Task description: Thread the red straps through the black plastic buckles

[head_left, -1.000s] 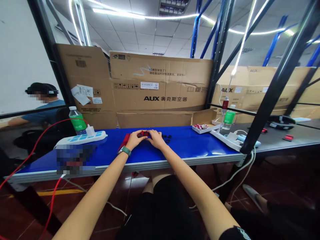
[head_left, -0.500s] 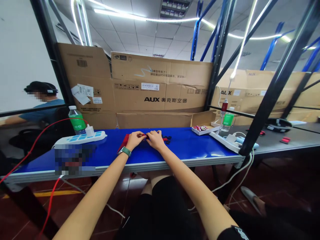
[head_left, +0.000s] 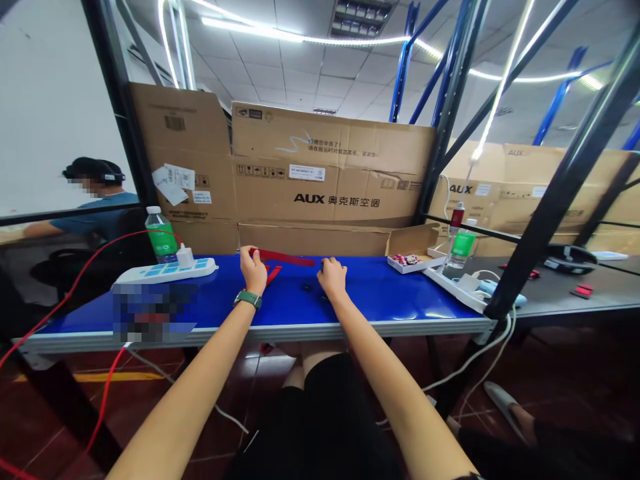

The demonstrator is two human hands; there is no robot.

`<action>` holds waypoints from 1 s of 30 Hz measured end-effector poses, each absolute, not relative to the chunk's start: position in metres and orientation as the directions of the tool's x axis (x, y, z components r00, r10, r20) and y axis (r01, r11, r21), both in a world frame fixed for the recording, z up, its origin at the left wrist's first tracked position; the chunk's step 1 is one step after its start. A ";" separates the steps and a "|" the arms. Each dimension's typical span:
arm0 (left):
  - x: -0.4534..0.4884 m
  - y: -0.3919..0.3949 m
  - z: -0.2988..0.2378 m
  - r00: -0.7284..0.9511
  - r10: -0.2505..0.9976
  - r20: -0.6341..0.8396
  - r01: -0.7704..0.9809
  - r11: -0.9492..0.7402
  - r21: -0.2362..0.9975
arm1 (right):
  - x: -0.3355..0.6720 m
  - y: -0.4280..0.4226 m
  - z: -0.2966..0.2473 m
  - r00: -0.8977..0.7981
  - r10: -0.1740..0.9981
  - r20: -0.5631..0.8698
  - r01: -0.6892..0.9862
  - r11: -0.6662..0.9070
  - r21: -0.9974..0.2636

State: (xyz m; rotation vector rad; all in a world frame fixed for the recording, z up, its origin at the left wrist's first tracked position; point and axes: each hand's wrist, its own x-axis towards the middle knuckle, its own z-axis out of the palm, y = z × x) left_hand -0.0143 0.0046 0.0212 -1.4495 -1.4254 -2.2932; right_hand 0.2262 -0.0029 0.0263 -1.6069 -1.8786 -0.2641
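The person's left hand (head_left: 253, 272) stands upright on its heel on the blue-topped surface (head_left: 400, 297), its grip clenched on the near end of a long, flat red strip (head_left: 285, 257), which runs to the right along the back of the surface. A shorter red piece (head_left: 273, 274) lies just beside that hand, and a green-banded wristwatch (head_left: 248, 299) sits on the left wrist. The right hand (head_left: 331, 277) rests on the blue top with its fingers curled under; whether that grip is closed on anything cannot be told. Small dark pieces (head_left: 306, 287) lie just left of it, between the two hands. Further left stand a power strip (head_left: 165, 271) and a green-labelled water bottle (head_left: 161, 233), with a red cable (head_left: 75, 287) trailing off the edge. To the right are a cardboard tray of small colourful items (head_left: 410, 261), a second bottle (head_left: 463, 245) and a white power strip (head_left: 453, 285). AUX cardboard boxes (head_left: 330, 177) line the back, and a co-worker (head_left: 95, 193) sits beyond the glass at far left
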 end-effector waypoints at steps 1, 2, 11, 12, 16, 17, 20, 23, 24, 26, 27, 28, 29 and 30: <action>-0.014 0.005 0.021 -0.555 0.425 0.715 0.421 -0.598 0.682 | 0.226 -0.004 0.025 -0.035 0.800 0.598 0.943 0.225 -0.247; -0.013 0.005 0.022 -0.547 0.479 0.687 0.331 -0.630 0.703 | 0.225 -0.005 0.025 -0.041 0.783 0.621 0.941 0.239 -0.240; -0.006 0.006 0.027 -0.274 0.804 0.528 -0.095 -0.569 0.817 | 0.212 -0.016 0.033 -0.534 0.562 0.632 0.611 0.773 -0.172; -0.007 0.007 0.026 -0.263 0.802 0.536 -0.091 -0.574 0.814 | 0.214 -0.014 0.033 -0.491 0.583 0.647 0.633 0.749 -0.194; -0.011 0.015 0.017 -0.211 0.790 0.575 0.029 -0.583 0.812 | 0.220 -0.007 0.031 -0.343 0.683 0.645 0.754 0.609 -0.244; -0.011 0.017 0.014 -0.194 0.788 0.584 0.103 -0.576 0.811 | 0.220 -0.006 0.031 -0.349 0.697 0.626 0.771 0.594 -0.232; -0.010 0.022 0.004 -0.097 0.784 0.613 0.406 -0.531 0.744 | 0.219 -0.006 0.030 -0.405 0.720 0.564 0.793 0.584 -0.175; -0.008 0.022 -0.003 0.008 0.806 0.592 0.670 -0.444 0.595 | 0.219 -0.006 0.030 -0.359 0.764 0.537 0.839 0.516 -0.172; -0.007 0.021 -0.005 0.029 0.807 0.589 0.736 -0.416 0.534 | 0.221 -0.006 0.029 -0.297 0.788 0.540 0.868 0.458 -0.192; -0.006 0.018 -0.009 0.065 0.795 0.604 0.823 -0.385 0.417 | 0.226 -0.004 0.027 -0.120 0.820 0.560 0.918 0.307 -0.252; -0.005 0.017 -0.010 0.079 0.784 0.615 0.843 -0.382 0.379 | 0.229 -0.003 0.025 -0.027 0.820 0.572 0.930 0.231 -0.286; -0.005 0.016 -0.010 0.081 0.777 0.625 0.849 -0.383 0.365 | 0.232 -0.002 0.024 0.052 0.812 0.582 0.934 0.167 -0.317; -0.005 0.015 -0.011 0.073 0.774 0.629 0.839 -0.388 0.381 | 0.235 0.000 0.021 0.112 0.801 0.588 0.932 0.120 -0.342; -0.006 0.015 -0.011 0.056 0.775 0.629 0.817 -0.398 0.418 | 0.237 0.001 0.019 0.155 0.792 0.591 0.928 0.088 -0.361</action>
